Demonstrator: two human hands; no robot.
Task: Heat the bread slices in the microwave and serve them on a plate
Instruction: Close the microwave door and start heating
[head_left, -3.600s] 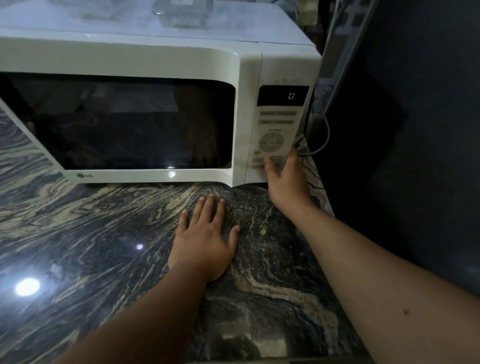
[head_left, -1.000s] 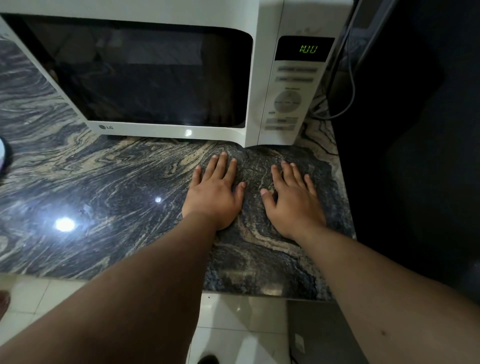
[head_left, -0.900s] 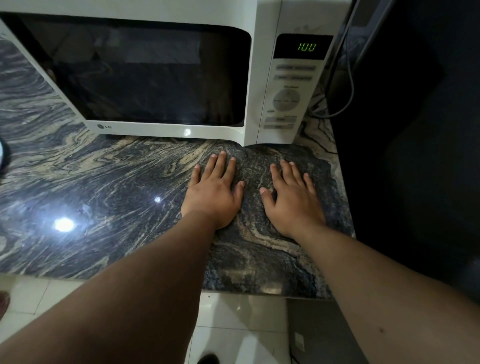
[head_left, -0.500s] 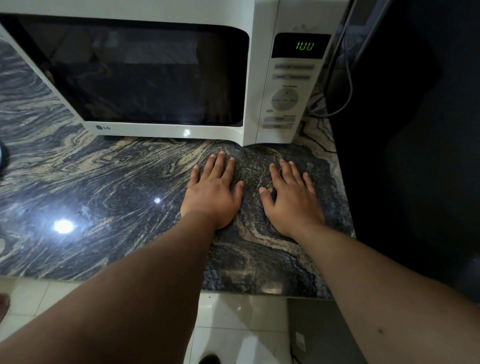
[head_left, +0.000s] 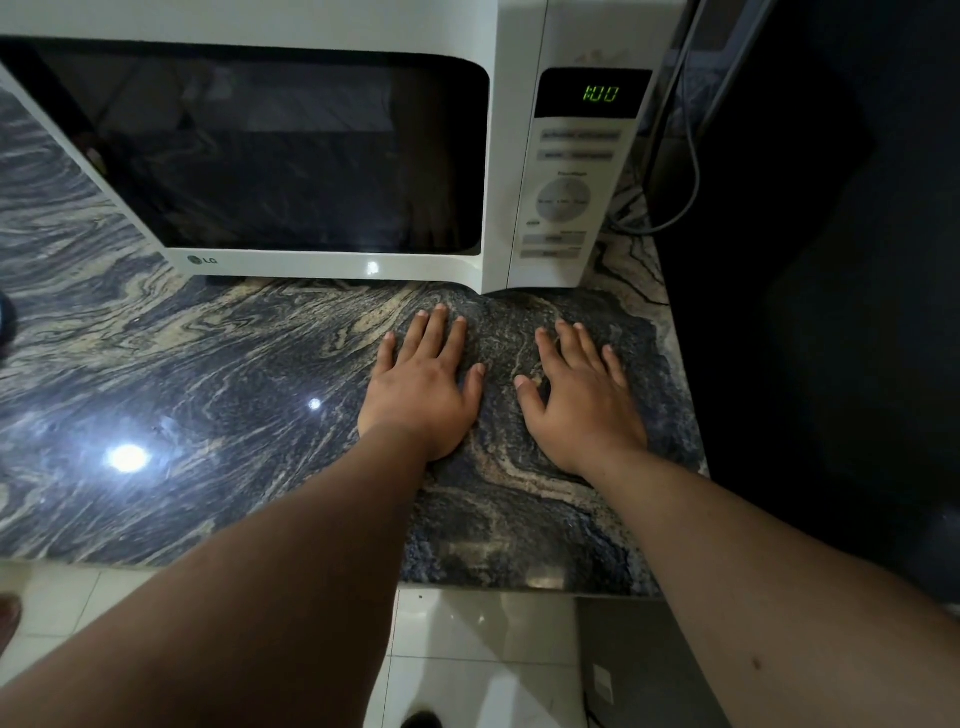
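A white microwave (head_left: 332, 21) stands at the back of the marbled dark stone counter (head_left: 208, 374), its door closed and its window dark. Nothing inside can be made out. Its control panel (head_left: 569, 192) is on the right, and the green display (head_left: 601, 94) reads 1:00. My left hand (head_left: 423, 387) lies flat on the counter just in front of the door's right end, fingers straight. My right hand (head_left: 579, 395) lies flat beside it, below the control panel. Both hands hold nothing. No bread or plate is visible.
A grey cable (head_left: 685, 156) loops down behind the microwave's right side. A dark wall or surface (head_left: 831, 260) rises right of the counter. The counter's front edge runs below my wrists, with white floor tiles (head_left: 483, 649) beneath. A dark object (head_left: 6, 317) peeks in at the left edge.
My right hand left the bottom of the control panel and came down flat on the counter. The display went from 0 to 1:00. In the last second both hands stayed still.
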